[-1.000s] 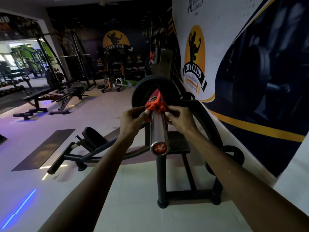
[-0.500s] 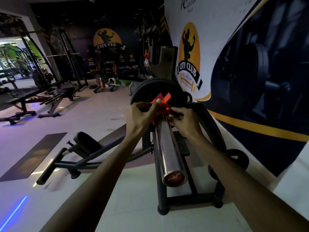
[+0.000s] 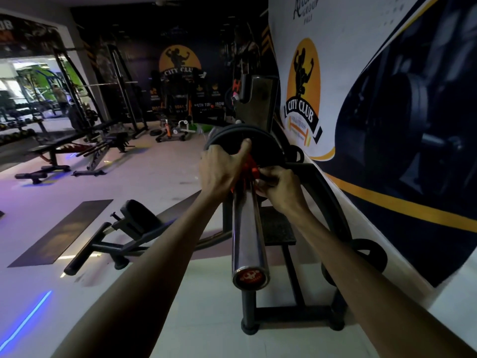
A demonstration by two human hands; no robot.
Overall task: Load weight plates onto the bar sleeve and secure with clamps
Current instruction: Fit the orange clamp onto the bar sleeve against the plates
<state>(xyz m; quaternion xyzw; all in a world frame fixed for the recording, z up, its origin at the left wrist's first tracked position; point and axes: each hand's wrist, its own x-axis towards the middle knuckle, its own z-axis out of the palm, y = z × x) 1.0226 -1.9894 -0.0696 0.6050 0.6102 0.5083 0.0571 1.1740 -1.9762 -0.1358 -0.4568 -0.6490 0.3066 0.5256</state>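
Here, both hands sit at the inner end of the bar sleeve [image 3: 246,228]. Our left hand [image 3: 221,169] reaches over the red clamp [image 3: 249,168] from the left, fingers bent round it, with the thumb tip touching the face of the black weight plate [image 3: 247,140]. Our right hand [image 3: 280,188] comes in from the right, fingers curled and pinching the clamp's right side; whether they hold a lever or the collar body we cannot tell, as the fingers cover it.

The clamp rings the sleeve and appears to lie against, or just beside, the plate; the gap, if any, is hidden by the hands. The plate sits on the sleeve, upright, face toward us.

Key relation: the sleeve's long axis runs from the red end cap [image 3: 251,278], near us, straight away toward the plate. The clamp therefore lies beyond both hands along that axis, so any seating push goes away from us. Both hands are about equally near; the left lies slightly farther forward.

Judgement: clamp on, locking probably not yet confirmed. The black stand [image 3: 289,313] carries the bar.
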